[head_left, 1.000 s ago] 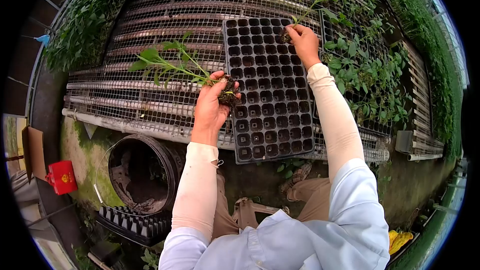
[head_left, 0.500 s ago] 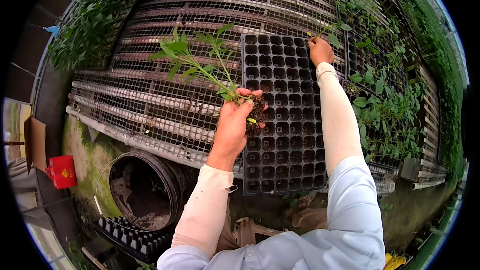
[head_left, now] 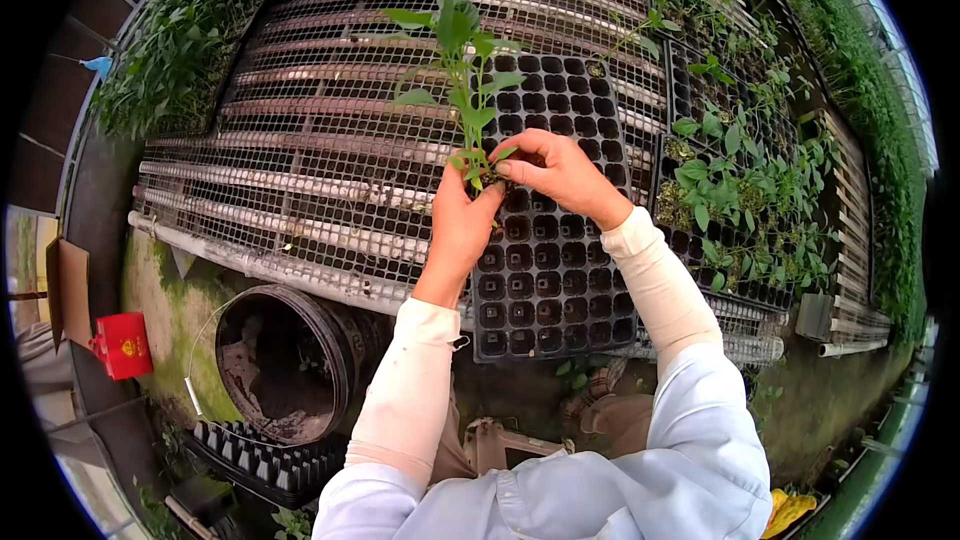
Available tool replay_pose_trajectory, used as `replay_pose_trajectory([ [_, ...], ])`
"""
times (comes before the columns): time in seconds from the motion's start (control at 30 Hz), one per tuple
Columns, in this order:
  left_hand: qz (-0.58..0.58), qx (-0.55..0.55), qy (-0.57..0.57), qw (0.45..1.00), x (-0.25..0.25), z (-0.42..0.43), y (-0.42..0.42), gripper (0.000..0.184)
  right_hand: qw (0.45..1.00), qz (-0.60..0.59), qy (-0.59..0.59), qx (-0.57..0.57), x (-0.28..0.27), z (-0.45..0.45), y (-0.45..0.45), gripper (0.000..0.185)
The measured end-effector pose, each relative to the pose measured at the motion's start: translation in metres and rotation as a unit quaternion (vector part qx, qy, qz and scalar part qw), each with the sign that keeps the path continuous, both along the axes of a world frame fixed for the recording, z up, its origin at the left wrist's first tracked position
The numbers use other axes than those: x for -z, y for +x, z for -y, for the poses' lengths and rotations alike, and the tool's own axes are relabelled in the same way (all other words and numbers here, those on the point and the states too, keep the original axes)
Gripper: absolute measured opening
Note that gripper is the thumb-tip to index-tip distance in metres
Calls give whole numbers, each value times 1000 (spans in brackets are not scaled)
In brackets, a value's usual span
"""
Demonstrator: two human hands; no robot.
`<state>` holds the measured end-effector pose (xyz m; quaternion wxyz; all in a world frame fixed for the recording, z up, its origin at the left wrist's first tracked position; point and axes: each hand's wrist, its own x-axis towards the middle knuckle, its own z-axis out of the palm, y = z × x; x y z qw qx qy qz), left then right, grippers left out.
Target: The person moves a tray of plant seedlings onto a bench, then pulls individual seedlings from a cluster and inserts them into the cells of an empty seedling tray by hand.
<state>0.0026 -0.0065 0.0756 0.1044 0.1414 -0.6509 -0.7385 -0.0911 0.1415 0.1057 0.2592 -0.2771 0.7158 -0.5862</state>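
Note:
My left hand (head_left: 462, 225) is closed around a small bunch of green seedlings (head_left: 462, 90), their stems upright and leafy tops above my fingers. My right hand (head_left: 562, 178) meets it at the base of the stems, thumb and forefinger pinched on a seedling there. The roots are mostly hidden by my fingers. Both hands are over the left part of a black cell tray (head_left: 545, 312), whose visible cells mostly look bare. One seedling (head_left: 630, 38) stands in the far right corner cell and leans to the right.
The tray lies on a mesh-topped bench (head_left: 300, 155). Trays of leafy seedlings (head_left: 735, 175) stand to the right, and dense greenery (head_left: 165, 70) at the far left. Below the bench edge are a black bucket (head_left: 285, 365), an upturned cell tray (head_left: 262, 465) and a red box (head_left: 124, 345).
My right hand has left the tray's far right corner and come to my left hand. The seedling bunch has swung from leaning left to upright. A seedling stays in the corner cell.

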Motion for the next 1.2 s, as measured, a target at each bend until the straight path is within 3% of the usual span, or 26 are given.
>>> replay_pose_trajectory([
  [0.17, -4, 29, -4, 1000, -1, 7, 0, 38, 972, -230, 40, 2, 1, 13, 11, 20],
  [0.33, 4, 46, 46, 998, 6, 13, -2, 38, 972, -229, 27, -41, -4, 15, 2, 15],
  [0.5, 70, 48, 200, 976, -8, 30, 3, 30, 966, -200, -84, 144, 13, 1, -39, 11],
  [0.57, 81, 32, 248, 965, -7, 36, 3, 17, 930, -256, -35, 262, 27, -11, -78, 14],
  [0.63, 75, 19, 268, 960, -7, 40, 4, 18, 862, -364, 71, 345, 42, -24, -120, 15],
  [0.73, 73, 7, 297, 952, -13, 43, 2, 28, 797, -413, 183, 401, 74, -37, -172, 17],
  [0.77, 66, 14, 304, 950, -13, 43, 2, 30, 798, -413, 181, 400, 80, -38, -181, 17],
  [0.83, 56, 26, 298, 952, -12, 43, 3, 36, 773, -363, 310, 418, 94, -37, -194, 18],
  [0.97, 65, 30, 306, 949, -17, 40, 4, 37, 829, -298, 226, 416, 115, -28, -208, 19],
  [1.03, 59, 37, 302, 951, -16, 40, 4, 36, 781, -342, 314, 418, 115, -23, -205, 19],
  [1.13, 56, 47, 302, 951, -15, 39, 6, 34, 780, -291, 380, 403, 102, -18, -192, 20],
  [1.2, 58, 57, 308, 948, -17, 37, 6, 34, 749, -338, 400, 405, 101, -17, -191, 20],
])
